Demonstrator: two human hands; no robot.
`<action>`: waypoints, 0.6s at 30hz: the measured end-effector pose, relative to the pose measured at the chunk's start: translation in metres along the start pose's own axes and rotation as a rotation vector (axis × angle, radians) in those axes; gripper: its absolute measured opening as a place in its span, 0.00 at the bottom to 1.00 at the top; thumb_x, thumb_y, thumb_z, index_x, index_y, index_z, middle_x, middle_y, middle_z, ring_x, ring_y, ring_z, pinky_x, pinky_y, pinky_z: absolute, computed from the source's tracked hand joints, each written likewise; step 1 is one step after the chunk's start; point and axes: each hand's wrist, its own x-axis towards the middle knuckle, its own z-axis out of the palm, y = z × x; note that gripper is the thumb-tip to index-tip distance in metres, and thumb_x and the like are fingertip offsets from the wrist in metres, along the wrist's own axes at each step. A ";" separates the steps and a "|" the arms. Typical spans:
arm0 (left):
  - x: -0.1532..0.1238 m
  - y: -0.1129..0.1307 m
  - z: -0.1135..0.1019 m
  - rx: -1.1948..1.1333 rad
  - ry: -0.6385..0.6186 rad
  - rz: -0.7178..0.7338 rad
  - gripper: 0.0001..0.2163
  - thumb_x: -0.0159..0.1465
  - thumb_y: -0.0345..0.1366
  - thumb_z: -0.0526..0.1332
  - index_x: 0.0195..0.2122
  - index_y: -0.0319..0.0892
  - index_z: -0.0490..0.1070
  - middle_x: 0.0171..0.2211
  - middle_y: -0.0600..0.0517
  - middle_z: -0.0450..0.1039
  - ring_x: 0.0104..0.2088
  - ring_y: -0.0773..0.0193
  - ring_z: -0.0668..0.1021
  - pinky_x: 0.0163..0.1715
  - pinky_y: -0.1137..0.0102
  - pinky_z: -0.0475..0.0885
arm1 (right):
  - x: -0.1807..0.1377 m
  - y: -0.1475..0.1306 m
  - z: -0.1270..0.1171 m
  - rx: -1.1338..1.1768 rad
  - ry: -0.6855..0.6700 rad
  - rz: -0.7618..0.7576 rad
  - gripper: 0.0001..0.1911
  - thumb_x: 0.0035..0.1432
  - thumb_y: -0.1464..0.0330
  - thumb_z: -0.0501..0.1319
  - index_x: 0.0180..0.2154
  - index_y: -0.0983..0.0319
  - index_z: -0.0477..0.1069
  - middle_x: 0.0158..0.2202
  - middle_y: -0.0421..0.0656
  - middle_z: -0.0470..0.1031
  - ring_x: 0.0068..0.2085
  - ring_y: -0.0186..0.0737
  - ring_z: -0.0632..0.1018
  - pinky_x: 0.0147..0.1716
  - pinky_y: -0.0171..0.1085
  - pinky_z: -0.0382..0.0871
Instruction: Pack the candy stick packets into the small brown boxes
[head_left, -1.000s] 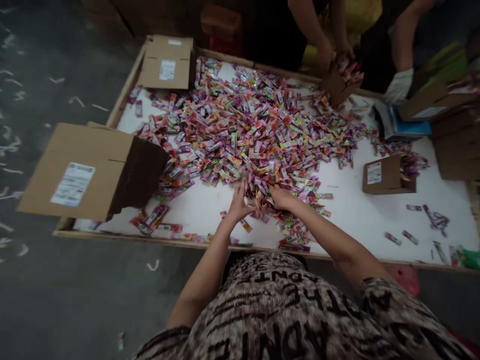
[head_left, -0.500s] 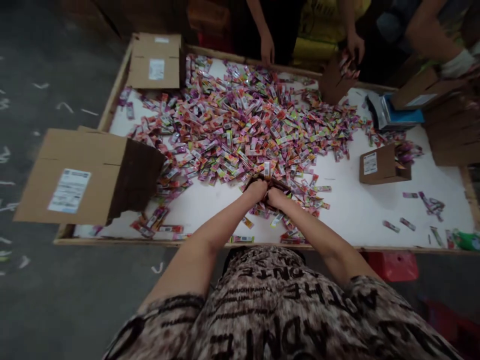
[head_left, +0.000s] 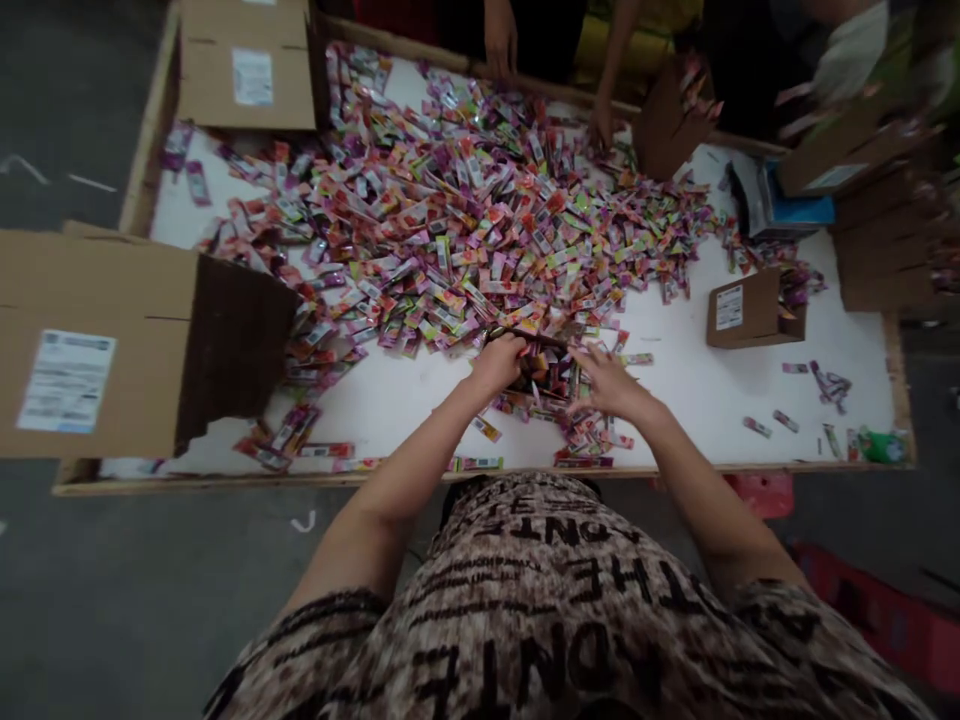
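In front of my body a small open cardboard box [head_left: 529, 335] stands among small colourful packets [head_left: 487, 230]. Packets fill it, and its dark upper edge shows between my hands. My left hand [head_left: 499, 365] is closed at the box's left edge, fingers curled over the rim. On the other side, my right hand [head_left: 611, 385] has its fingers spread, close to the box's right edge and the packets there. Whether its fingertips touch the box I cannot tell. The lower sides of the box are hidden by packets and hands.
A large cardboard box [head_left: 97, 340] lies at the left, and another carton [head_left: 247, 85] stands at the far left corner. A smaller packet-filled box [head_left: 750, 312] is at the right. Co-workers' hands [head_left: 501, 40] reach over the far wooden rim [head_left: 420, 45]. A gloved hand [head_left: 851, 55] is at the far right.
My hands have moved apart from close together over the box; the right one has moved right and spread its fingers. The view has shifted. Across the table, a co-worker's hand has lowered to the packets.
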 end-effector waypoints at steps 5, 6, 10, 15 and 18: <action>-0.009 -0.006 0.017 0.068 -0.133 -0.091 0.20 0.64 0.37 0.65 0.55 0.33 0.70 0.51 0.34 0.68 0.47 0.45 0.80 0.48 0.59 0.74 | -0.013 -0.030 0.052 -0.008 -0.031 -0.015 0.22 0.63 0.72 0.62 0.58 0.64 0.74 0.50 0.55 0.72 0.52 0.49 0.75 0.54 0.45 0.69; -0.008 -0.005 0.018 0.079 -0.147 -0.109 0.23 0.64 0.38 0.65 0.57 0.32 0.68 0.52 0.32 0.68 0.48 0.44 0.79 0.48 0.59 0.74 | -0.010 -0.036 0.047 0.011 -0.022 -0.046 0.18 0.64 0.72 0.60 0.55 0.64 0.77 0.46 0.53 0.74 0.49 0.47 0.76 0.52 0.43 0.70; -0.005 -0.009 0.000 -0.052 -0.240 -0.146 0.23 0.60 0.34 0.68 0.56 0.35 0.72 0.53 0.33 0.70 0.49 0.43 0.80 0.50 0.59 0.73 | 0.008 -0.046 -0.008 0.136 0.288 -0.106 0.18 0.69 0.65 0.55 0.54 0.60 0.76 0.47 0.50 0.76 0.51 0.49 0.75 0.55 0.45 0.69; -0.023 -0.051 -0.035 -0.502 0.262 -0.115 0.17 0.65 0.33 0.61 0.55 0.44 0.75 0.47 0.47 0.79 0.48 0.56 0.80 0.54 0.62 0.73 | 0.029 -0.058 -0.022 0.168 0.359 -0.107 0.43 0.63 0.51 0.63 0.72 0.58 0.50 0.65 0.53 0.63 0.64 0.56 0.66 0.62 0.53 0.62; -0.037 -0.074 -0.025 -0.669 0.532 -0.285 0.21 0.67 0.41 0.60 0.61 0.43 0.70 0.50 0.46 0.78 0.49 0.58 0.79 0.55 0.61 0.72 | 0.042 -0.083 0.032 0.138 0.077 -0.133 0.40 0.60 0.58 0.68 0.69 0.60 0.59 0.62 0.56 0.65 0.60 0.55 0.69 0.60 0.50 0.64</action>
